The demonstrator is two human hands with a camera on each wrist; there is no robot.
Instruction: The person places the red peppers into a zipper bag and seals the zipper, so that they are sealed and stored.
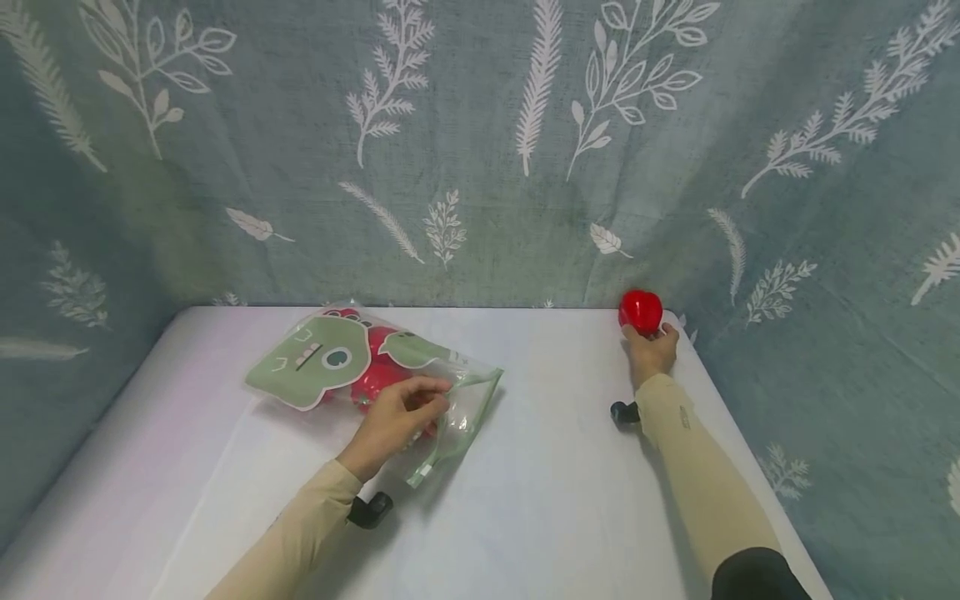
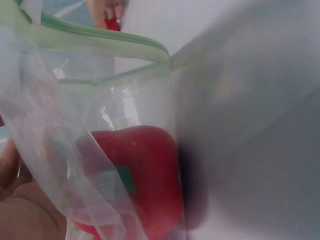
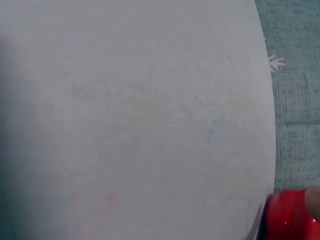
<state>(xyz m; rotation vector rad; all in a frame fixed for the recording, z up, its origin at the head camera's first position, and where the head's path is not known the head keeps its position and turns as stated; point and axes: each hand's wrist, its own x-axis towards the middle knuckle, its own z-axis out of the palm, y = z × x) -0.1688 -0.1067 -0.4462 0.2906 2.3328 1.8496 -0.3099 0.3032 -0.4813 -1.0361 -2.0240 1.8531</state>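
A clear zip bag point(image 1: 468, 408) with a green cartoon face and a green zip edge lies on the left half of the table, its mouth toward the right. Red bell peppers point(image 1: 378, 379) show inside it; one pepper point(image 2: 150, 175) with a green patch appears close up in the left wrist view. My left hand point(image 1: 393, 421) pinches the bag's film near the mouth. At the far right corner, my right hand point(image 1: 652, 354) grips another shiny red bell pepper point(image 1: 640, 310), thumb and fingers on its near side. Only part of that pepper point(image 3: 287, 215) enters the right wrist view.
The white table point(image 1: 555, 467) ends at a green-grey curtain point(image 1: 480, 225) with white leaf prints, behind and on both sides. The held pepper is close to the table's back and right edges. A dark wrist camera point(image 1: 370, 510) sits below the left wrist.
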